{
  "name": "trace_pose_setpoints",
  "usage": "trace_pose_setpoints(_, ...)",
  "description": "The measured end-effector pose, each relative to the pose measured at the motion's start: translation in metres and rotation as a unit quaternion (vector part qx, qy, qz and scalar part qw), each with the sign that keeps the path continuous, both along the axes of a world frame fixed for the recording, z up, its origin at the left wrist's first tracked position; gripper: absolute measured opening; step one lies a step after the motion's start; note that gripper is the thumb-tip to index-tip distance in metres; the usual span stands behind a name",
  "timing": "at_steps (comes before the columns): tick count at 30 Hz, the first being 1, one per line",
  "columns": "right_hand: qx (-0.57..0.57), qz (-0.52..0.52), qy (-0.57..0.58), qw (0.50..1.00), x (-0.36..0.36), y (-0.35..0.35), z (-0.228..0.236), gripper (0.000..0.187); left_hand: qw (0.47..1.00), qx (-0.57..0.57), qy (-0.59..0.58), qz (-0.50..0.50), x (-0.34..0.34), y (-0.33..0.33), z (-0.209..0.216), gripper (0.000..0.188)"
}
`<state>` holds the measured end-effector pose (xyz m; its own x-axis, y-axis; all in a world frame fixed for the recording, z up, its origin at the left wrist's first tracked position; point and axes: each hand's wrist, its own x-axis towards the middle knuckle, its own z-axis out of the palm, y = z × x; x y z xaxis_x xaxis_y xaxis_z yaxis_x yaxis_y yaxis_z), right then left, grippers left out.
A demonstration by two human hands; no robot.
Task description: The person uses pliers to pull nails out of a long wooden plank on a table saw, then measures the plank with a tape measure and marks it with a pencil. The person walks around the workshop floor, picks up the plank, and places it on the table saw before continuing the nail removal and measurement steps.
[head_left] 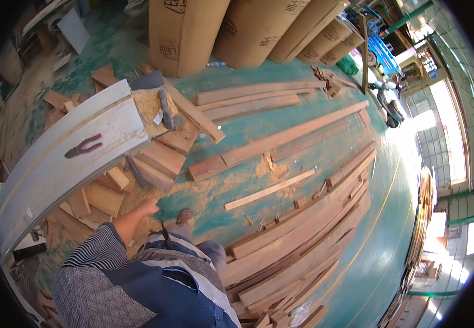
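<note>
My left hand (148,207) is held low in front of me, beyond a striped sleeve. It is small and soft in the picture, so how its fingers lie is unclear, and nothing can be made out in it. Close by it stands a long grey metal work table (51,158) dusted with sawdust. Pliers (83,146) with red handles lie on that table, apart from the hand. Wood offcuts (152,164) lean and pile beneath the table's end, near my hand. My right hand is outside the picture.
Stacked wooden boards (297,218) lie on the green floor to my right. A long beam (297,134) and a thin strip (269,189) lie ahead, among sawdust. Tall brown cardboard-like rolls (187,38) stand at the far side. A parked scooter (391,106) is at the far right.
</note>
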<state>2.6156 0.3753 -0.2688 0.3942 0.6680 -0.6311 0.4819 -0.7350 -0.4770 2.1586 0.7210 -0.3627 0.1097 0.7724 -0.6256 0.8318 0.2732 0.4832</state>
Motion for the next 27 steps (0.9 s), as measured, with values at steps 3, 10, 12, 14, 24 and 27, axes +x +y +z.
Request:
trace_pose_setpoints(3, -0.031, 0.003, 0.011, 0.999, 0.041, 0.077, -0.017, 0.036, 1.0, 0.028, 0.01, -0.005, 0.078, 0.115, 0.06, 0.032)
trace_pose_setpoints(10, -0.052, 0.06, 0.038, 0.996, 0.161, 0.245, -0.06, 0.035, 0.993, 0.066, -0.093, 0.011, 0.215, 0.254, 0.083, 0.039)
trace_pose_setpoints(12, -0.055, 0.102, 0.043, 0.992, 0.204, 0.296, -0.074, 0.035, 0.993, 0.084, -0.082, -0.021, 0.231, 0.269, 0.059, 0.042)
trace_pose_setpoints(14, -0.054, 0.167, 0.048, 0.983, 0.257, 0.347, -0.09, 0.035, 0.996, 0.065, -0.059, -0.023, 0.245, 0.276, 0.035, 0.041)
trace_pose_setpoints(24, 0.005, 0.106, -0.007, 0.994, 0.519, 0.71, -0.098, 0.012, 0.95, -0.04, 0.005, 0.31, 0.292, 0.281, 0.066, 0.035)
trace_pose_setpoints(27, 0.032, 0.094, 0.017, 0.995, 0.513, 0.811, -0.063, 0.02, 0.931, -0.044, -0.024, 0.362, 0.308, 0.301, 0.065, 0.036)
